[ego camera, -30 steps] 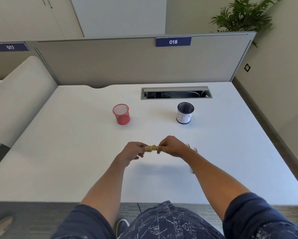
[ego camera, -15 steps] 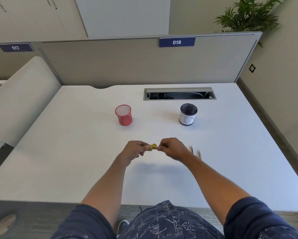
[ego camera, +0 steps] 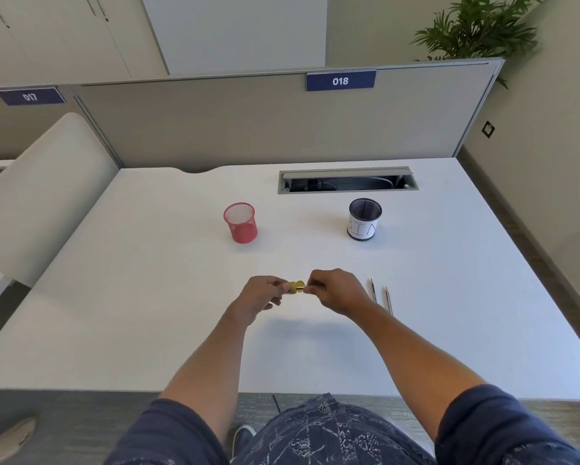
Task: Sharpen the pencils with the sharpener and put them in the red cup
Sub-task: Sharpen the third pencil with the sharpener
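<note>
My left hand (ego camera: 260,295) pinches a small yellow sharpener (ego camera: 296,286) above the middle of the white desk (ego camera: 147,313). My right hand (ego camera: 337,290) meets it from the right, fingers closed on a pencil whose end sits at the sharpener; most of that pencil is hidden inside the hand. Two more pencils (ego camera: 380,297) lie side by side on the desk just right of my right hand. The red mesh cup (ego camera: 240,222) stands upright farther back, to the left of my hands.
A black mesh cup with a white paper label (ego camera: 364,219) stands at the back right. Behind it is an open cable slot (ego camera: 347,180) in the desk, then a grey partition (ego camera: 248,129). A white chair (ego camera: 36,196) stands at the left.
Both hands stay joined at the sharpener with only small finger movement. The view has shifted, so the two pencils on the desk now show fully beside my right hand.
</note>
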The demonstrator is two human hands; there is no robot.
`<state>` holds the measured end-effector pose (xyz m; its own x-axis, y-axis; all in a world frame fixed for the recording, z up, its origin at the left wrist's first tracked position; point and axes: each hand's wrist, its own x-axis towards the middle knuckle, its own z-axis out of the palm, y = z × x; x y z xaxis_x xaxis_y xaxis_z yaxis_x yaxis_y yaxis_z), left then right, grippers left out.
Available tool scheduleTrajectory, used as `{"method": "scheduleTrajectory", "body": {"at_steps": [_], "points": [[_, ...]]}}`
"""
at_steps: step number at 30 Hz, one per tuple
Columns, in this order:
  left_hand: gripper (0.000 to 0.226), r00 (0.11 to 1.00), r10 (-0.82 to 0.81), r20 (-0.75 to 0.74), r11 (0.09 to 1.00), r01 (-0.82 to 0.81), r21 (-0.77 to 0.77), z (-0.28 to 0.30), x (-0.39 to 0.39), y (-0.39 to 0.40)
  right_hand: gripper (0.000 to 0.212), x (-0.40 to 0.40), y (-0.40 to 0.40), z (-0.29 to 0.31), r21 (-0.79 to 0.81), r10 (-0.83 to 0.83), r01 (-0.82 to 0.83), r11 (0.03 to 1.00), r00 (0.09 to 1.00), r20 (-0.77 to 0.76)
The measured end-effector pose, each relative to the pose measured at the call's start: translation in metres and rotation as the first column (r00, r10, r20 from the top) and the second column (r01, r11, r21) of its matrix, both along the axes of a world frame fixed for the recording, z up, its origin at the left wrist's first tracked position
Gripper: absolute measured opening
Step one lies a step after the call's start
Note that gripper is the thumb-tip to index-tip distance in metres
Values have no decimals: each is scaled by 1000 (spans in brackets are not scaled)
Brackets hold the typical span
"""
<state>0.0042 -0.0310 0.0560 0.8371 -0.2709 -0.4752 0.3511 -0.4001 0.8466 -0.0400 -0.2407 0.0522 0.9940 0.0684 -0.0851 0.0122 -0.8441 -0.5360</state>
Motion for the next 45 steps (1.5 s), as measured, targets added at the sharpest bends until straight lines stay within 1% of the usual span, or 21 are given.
{"method": "scheduleTrajectory", "body": {"at_steps": [1,3,5,10,12,15,17,18,21,23,25,26,28,30,32,34,36,38,42,44,45], "points": [[9,1000,-17,2,1000,17,1,0,0,1,21,1,-1,2,54,-7,11,998,997,-78],[11,998,-64,4,998,64,22,1,-3,1,28,2,-4,4,232,19,42,972,967,-253],[13,997,-82,4,996,81,30,-1,-6,1,35,2,-7,7,288,54,43,957,946,-320],[12,999,-44,8,998,44,35,2,-4,-1,20,-1,-10,3,312,68,-5,950,979,-191],[11,999,-37,-3,999,37,37,0,-4,1,18,-1,-10,2,244,60,-31,969,992,-113],[10,1000,-17,-26,1000,18,14,-4,-5,2,14,-1,-3,1,69,8,-6,998,999,-34],[11,999,-15,-30,1000,15,5,-5,-4,2,19,0,-1,-1,38,-5,7,999,999,-45],[12,999,-23,-25,1000,24,8,-4,-3,1,22,2,-1,-1,52,-11,15,999,996,-84],[16,997,-70,-13,997,71,35,-2,0,1,26,7,-4,-1,206,6,42,978,973,-230],[16,997,-77,-15,996,78,38,-2,2,1,23,8,-6,1,260,55,13,966,966,-252],[15,997,-71,-14,997,71,33,-2,4,1,17,8,-9,0,259,112,-53,965,970,-218],[15,998,-67,-13,997,67,32,-2,5,1,19,9,-11,0,239,137,-89,967,972,-193],[16,999,-50,-18,998,51,28,-3,8,2,17,12,-13,-1,159,148,-128,979,982,-120],[16,999,-22,-24,1000,23,10,-3,10,2,13,14,-9,-1,67,115,-113,991,993,-25],[14,1000,-3,-22,1000,3,2,-2,14,2,15,18,-4,3,-4,81,-81,997,997,11],[13,1000,-10,-14,1000,10,4,-1,17,2,20,21,-3,6,28,60,-58,998,995,-79],[13,999,-46,-4,999,46,14,0,18,2,24,26,-5,11,181,88,-46,982,969,-230],[14,998,-61,-6,998,61,15,-2,18,2,27,29,-7,17,209,135,-75,975,948,-289],[17,999,-43,-9,999,43,-4,1,21,1,12,31,-12,19,208,187,-141,968,956,-225],[15,999,-35,-10,999,35,-10,2,23,2,16,31,-12,15,192,204,-173,966,966,-157],[15,999,-30,-11,999,30,-12,2,25,3,16,31,-12,12,151,189,-173,973,977,-103]]}}
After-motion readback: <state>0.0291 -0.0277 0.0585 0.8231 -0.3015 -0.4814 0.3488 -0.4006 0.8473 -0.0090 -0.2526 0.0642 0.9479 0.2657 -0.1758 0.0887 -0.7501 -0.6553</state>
